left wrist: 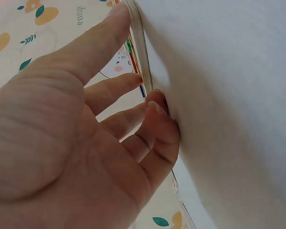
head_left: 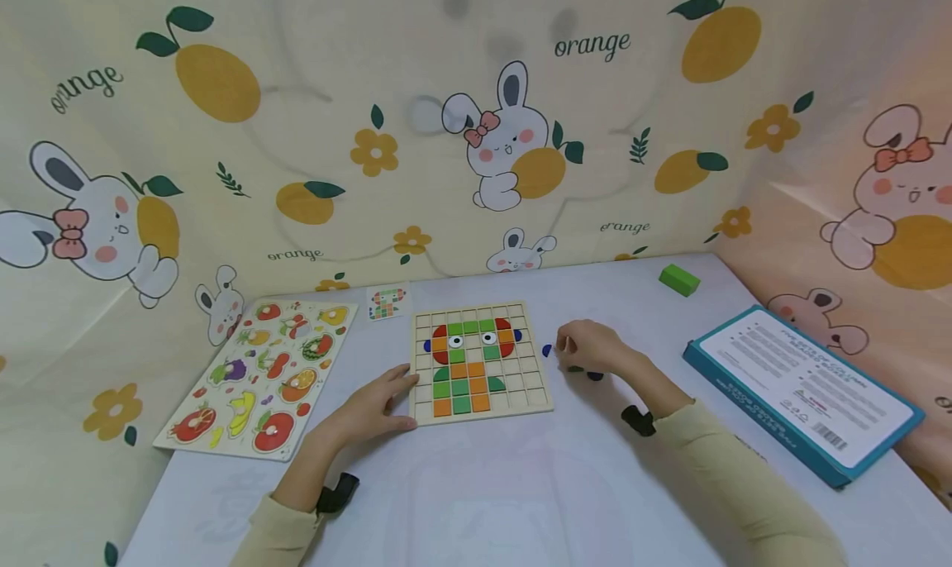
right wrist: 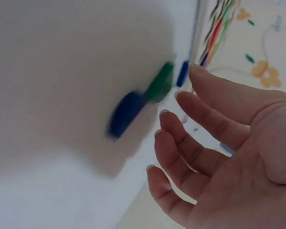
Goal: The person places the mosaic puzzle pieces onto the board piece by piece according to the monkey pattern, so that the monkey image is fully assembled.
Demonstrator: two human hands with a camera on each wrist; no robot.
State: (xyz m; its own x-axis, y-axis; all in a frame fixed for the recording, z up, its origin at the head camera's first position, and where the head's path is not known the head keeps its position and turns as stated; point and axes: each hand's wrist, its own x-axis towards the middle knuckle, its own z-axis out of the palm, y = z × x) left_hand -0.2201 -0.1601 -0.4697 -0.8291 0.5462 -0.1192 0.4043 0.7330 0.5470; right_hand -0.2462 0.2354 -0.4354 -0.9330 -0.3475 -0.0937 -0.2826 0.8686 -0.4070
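Observation:
A wooden grid board (head_left: 531, 395) lies on the table, bearing red, green, orange and blue pieces plus two eye pieces. My left hand (head_left: 372, 406) touches its left edge with the thumb and fingertips, fingers loosely bent. Right of the board, my right hand (head_left: 591, 345) hovers with loosely bent fingers and nothing visibly held. A small blue half-round piece (head_left: 547, 350) lies between that hand and the board, close to the thumb tip in the right wrist view. Under the hand lie a green piece (right wrist: 159, 83) and another blue piece (right wrist: 126, 114), both blurred.
A small pattern card (head_left: 387, 302) lies behind the board. To the left is a fruit-picture board (head_left: 256, 377). A green block (head_left: 679, 279) sits at the back right, and a teal-edged box (head_left: 803, 393) lies at the right. A printed cloth backs the table.

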